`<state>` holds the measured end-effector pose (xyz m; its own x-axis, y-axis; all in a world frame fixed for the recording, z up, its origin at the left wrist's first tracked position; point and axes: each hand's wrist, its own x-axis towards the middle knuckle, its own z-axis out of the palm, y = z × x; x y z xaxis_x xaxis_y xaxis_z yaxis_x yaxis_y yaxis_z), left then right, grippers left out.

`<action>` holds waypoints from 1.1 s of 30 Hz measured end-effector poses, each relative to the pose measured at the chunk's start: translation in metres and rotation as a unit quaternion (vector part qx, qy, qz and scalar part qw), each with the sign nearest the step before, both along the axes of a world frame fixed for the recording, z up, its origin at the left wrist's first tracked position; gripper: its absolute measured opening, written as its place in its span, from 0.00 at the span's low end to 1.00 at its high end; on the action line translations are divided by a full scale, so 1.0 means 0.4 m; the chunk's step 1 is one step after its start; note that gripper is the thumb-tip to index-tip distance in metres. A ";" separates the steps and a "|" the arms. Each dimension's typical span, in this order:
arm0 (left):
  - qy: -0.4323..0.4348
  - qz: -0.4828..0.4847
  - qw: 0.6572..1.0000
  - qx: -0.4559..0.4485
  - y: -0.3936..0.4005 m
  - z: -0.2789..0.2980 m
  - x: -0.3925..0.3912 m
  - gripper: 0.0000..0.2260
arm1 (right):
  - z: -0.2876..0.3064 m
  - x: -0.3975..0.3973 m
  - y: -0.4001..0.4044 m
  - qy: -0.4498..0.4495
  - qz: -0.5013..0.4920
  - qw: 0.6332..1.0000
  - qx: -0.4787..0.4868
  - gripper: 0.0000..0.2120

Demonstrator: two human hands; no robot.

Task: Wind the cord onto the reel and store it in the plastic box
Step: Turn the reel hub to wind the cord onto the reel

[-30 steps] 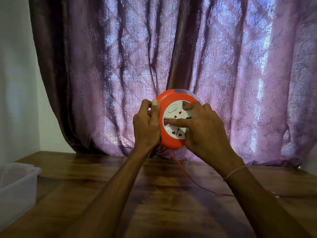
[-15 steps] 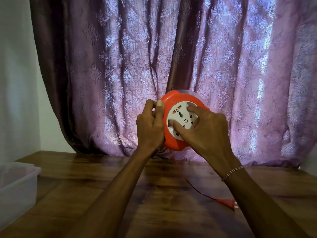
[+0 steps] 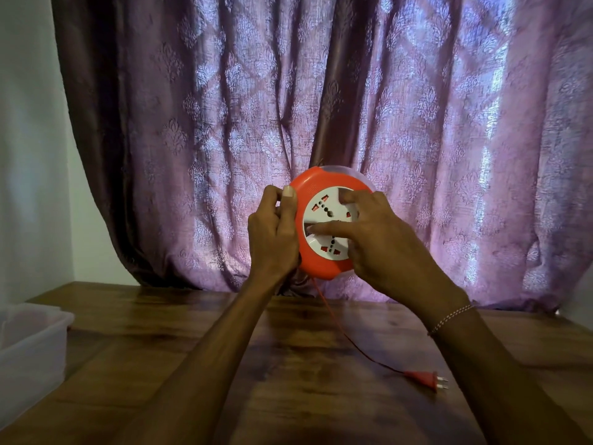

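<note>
1. Reel (image 3: 324,261), orange, rigid plastic and probably light, is held upright above the surface (image 3: 305,364).
2. Left hand (image 3: 272,232) grips its rim; right hand (image 3: 378,245) fingers press the white socket face, seemingly turning it.
3. Cord (image 3: 340,332) hangs limp, plug (image 3: 425,379) lying on the wood.
4. Plastic box (image 3: 32,342) waits far left.

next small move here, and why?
Probably another turn of the white socket face with the right hand, while the left hand grips the orange reel by its rim. A stretch of cord hangs loose down to the table, its plug lying there unwound. The plastic box waits at far left.
</note>
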<state>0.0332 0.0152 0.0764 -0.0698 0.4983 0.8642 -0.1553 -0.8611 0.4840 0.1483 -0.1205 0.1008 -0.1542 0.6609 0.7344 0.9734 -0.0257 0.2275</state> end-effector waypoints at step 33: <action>-0.006 0.001 1.000 -0.002 0.003 0.002 -0.003 0.16 | -0.001 -0.011 -0.012 0.042 0.014 0.999 -0.011 0.26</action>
